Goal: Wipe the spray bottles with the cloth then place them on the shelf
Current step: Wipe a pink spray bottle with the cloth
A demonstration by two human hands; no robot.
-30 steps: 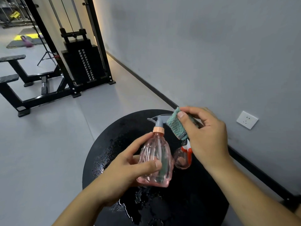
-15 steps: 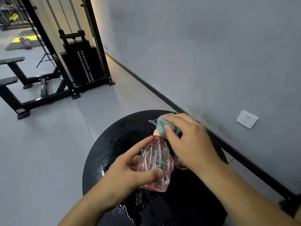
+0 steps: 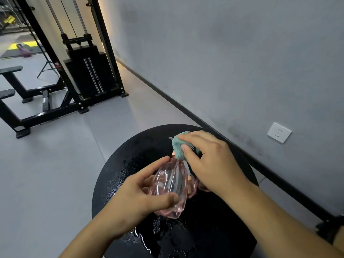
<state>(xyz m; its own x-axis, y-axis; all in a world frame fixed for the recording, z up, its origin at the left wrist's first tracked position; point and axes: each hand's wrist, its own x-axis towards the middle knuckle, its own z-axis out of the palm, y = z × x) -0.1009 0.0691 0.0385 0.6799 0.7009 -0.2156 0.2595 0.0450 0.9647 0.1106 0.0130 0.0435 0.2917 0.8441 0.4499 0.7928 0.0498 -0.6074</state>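
Right hand [image 3: 214, 164] gripping teal cloth [image 3: 179, 148], now down over nozzle of pink spray bottle [image 3: 170, 185]; left hand [image 3: 141, 194] grips body. Head-wiping underway; shelving pending.

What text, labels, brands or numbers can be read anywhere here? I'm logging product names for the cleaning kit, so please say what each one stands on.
None can be read.
Pink spray bottle: clear ribbed plastic, no label or brand showing.
Green cloth: no tag or print visible.
Weight stack: a column of pale marks down the plates, too small and blurred to read.
Wall socket: plain white, no writing.
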